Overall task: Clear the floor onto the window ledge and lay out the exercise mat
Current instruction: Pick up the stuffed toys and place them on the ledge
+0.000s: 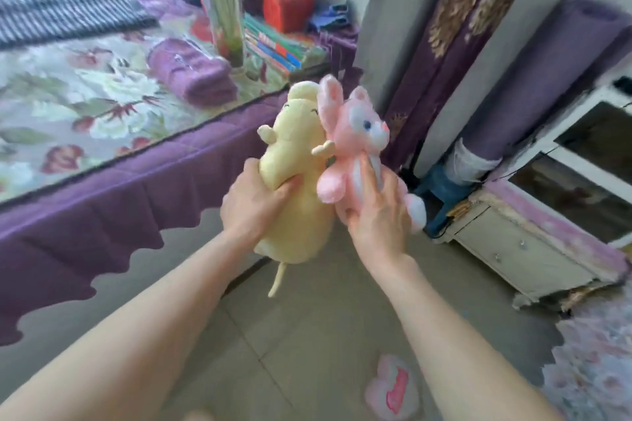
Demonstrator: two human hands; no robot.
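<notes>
Left hand: fingers clamped on the belly of a yellow plush toy, held in the air. Right hand: fingers closed around a pink plush rabbit, pressed against the yellow one. Both toys just beside the window ledge. On the ledge: glass vase holding green stems, folded purple towel, stacked books. Rolled purple exercise mat leans at the wall, right. Pink slipper lies on the floor.
</notes>
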